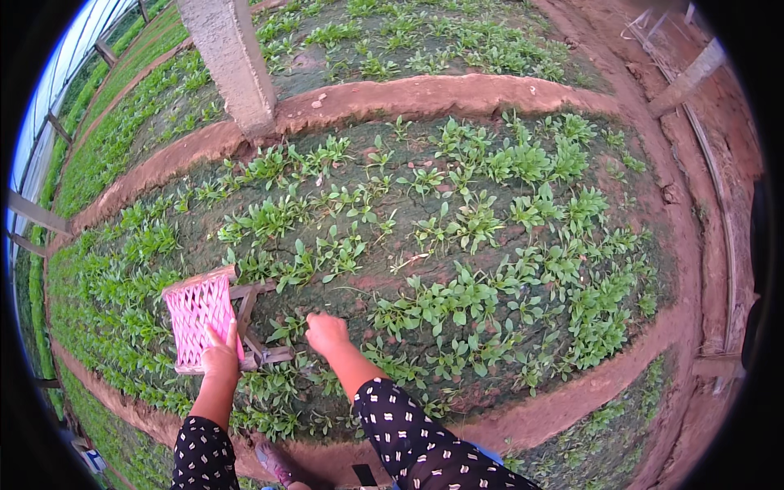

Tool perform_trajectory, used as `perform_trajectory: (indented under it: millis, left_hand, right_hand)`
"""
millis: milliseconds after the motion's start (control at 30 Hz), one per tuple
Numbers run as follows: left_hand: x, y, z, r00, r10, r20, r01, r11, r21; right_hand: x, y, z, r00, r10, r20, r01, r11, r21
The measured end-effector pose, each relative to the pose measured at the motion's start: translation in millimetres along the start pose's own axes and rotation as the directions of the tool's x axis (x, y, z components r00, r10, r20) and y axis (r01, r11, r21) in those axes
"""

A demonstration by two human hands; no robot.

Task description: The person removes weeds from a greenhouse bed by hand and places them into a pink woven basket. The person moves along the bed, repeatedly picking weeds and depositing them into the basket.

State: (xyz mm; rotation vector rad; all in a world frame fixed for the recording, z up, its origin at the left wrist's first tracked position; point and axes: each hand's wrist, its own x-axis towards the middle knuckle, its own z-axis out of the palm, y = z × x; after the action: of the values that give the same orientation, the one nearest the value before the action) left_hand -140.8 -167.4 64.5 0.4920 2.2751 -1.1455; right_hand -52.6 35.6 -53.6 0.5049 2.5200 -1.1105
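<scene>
My left hand (221, 358) is on the near edge of a small wooden stool (263, 356) with a woven pink strap seat (199, 312). Two of its fingers lie spread over the weave; the thumb is hidden, so a grip on the rail cannot be made out. To the right of the stool, my right hand (326, 332) reaches low over the soil with curled fingers. Beside its fingertips grows a small leafy green seedling (285, 331). Whether anything is pinched between those fingers is hidden.
Leafy seedlings (459, 300) grow in rough rows across the bed. A raised earth ridge (429, 98) borders its far side, with a concrete post (236, 67) standing there. A dirt path (680, 245) runs along the right. My shoe (274, 462) is on the near ridge.
</scene>
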Motion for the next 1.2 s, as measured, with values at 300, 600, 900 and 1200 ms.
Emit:
perform_trajectory:
  millis: [300,600,900,1200]
  left_hand:
    - [-1.1,-3.7,2.1,1.0,0.03,-0.008,-0.03,1.0,-0.007]
    - [1.5,-3.3,6.6,0.992,0.07,-0.104,-0.072,0.997,-0.009]
    - [2.2,-3.9,5.5,0.989,0.075,-0.124,-0.076,0.997,-0.006]
    - [5.1,-4.7,10.6,0.987,0.086,-0.132,-0.079,0.995,0.055]
  right_hand:
    - [34.4,160.1,-118.1,0.877,0.276,-0.393,-0.341,0.934,-0.105]
    - [22.7,232.6,-138.4,0.617,0.575,-0.536,-0.587,0.791,0.174]
    - [44.3,231.7,-130.3,0.58,0.521,-0.627,-0.599,0.794,0.105]
    - [50.0,240.6,-136.4,0.594,0.494,-0.635,-0.583,0.809,0.084]
